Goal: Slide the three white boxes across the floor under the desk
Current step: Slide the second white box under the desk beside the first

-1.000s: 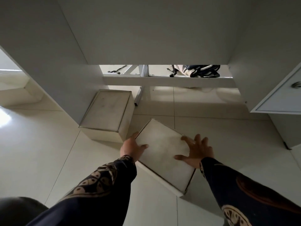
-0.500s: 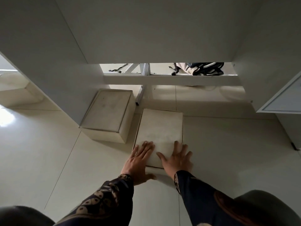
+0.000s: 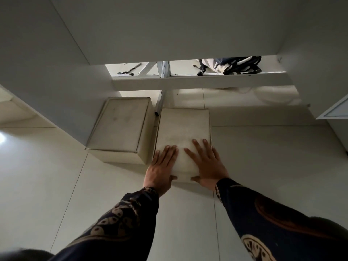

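Observation:
Two white boxes stand side by side on the pale tiled floor under the white desk. The left box rests against the desk's left side panel. The right box sits squarely beside it, nearly touching. My left hand lies flat on that box's near left corner, thumb hooked on its front face. My right hand presses its near right corner the same way. A third box is not in view.
A white crossbar spans the desk's back, with a metal leg behind the boxes. A dark bag lies beyond the bar. A drawer unit stands at the right. Open floor lies right of the boxes.
The right box has turned from a skewed angle to square and slid forward under the desk beside the left box. Both hands shifted from its sides to its near edge.

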